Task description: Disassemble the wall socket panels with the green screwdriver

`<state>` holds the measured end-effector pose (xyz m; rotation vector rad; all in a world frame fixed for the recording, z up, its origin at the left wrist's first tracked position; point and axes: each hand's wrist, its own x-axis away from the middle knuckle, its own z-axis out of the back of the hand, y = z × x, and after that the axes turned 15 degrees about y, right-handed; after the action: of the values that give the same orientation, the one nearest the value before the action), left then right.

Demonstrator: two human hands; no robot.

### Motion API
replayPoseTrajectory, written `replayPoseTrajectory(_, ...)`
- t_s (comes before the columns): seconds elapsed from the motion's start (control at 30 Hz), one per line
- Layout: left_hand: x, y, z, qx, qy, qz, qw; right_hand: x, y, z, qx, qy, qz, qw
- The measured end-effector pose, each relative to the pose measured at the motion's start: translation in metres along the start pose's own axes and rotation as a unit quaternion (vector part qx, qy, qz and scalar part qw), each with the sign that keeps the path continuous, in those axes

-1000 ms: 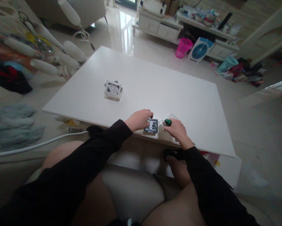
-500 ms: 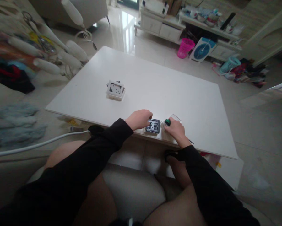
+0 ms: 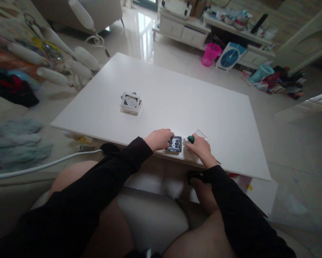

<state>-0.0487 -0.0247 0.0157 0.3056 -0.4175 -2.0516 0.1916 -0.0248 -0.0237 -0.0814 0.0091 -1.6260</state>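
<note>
My left hand (image 3: 159, 139) rests on the near edge of the white table (image 3: 177, 93), its fingers curled against the left side of a small dark socket module (image 3: 174, 143) that lies flat there. My right hand (image 3: 201, 149) is closed round a tool with a green handle (image 3: 190, 139), just right of the module. A clear plastic piece (image 3: 199, 134) lies under and behind that hand. Farther back on the left of the table stands a white socket faceplate (image 3: 131, 102) on its box.
A white rack with padded arms (image 3: 61, 53) stands left of the table, a white cable (image 3: 42, 165) runs along the floor, a pink bin (image 3: 209, 54) and a blue fan (image 3: 229, 57) sit by the low white cabinet at the back.
Both hands have stayed at the dark module. The left hand has shifted slightly and the camera view has drifted a little.
</note>
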Motion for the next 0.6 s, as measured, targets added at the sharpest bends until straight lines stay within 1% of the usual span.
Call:
replayPoseTrajectory(0.13,0.001,0.001,-0.007,0.0,-0.016,-0.025,1.0,0.002,-0.002,0.005,-0.019,0.01,-0.003,1.0)
replayPoseTrajectory(0.23,0.002,0.002,-0.017,0.011,-0.018,-0.046,0.999,0.002,-0.002,0.016,-0.077,0.058,0.002,0.995)
replayPoseTrajectory(0.3,0.003,0.005,-0.024,0.01,-0.017,-0.046,0.999,0.002,0.001,0.024,-0.153,0.107,0.023,0.982)
replayPoseTrajectory(0.33,0.003,0.006,-0.027,0.007,-0.016,-0.046,0.999,0.002,0.003,0.028,-0.201,0.134,0.037,0.97)
replayPoseTrajectory(0.4,0.003,0.008,-0.033,-0.001,-0.008,-0.05,0.999,0.002,0.008,0.034,-0.308,0.181,0.052,0.933)
replayPoseTrajectory(0.5,0.003,0.011,-0.037,-0.014,0.004,-0.055,0.998,0.004,0.014,0.042,-0.454,0.219,0.021,0.863)
replayPoseTrajectory(0.57,0.003,0.011,-0.038,-0.021,0.004,-0.054,0.998,0.007,0.016,0.046,-0.51,0.244,0.0,0.825)
replayPoseTrajectory(0.6,0.003,0.011,-0.038,-0.024,0.002,-0.052,0.998,0.008,0.015,0.048,-0.525,0.261,-0.002,0.81)
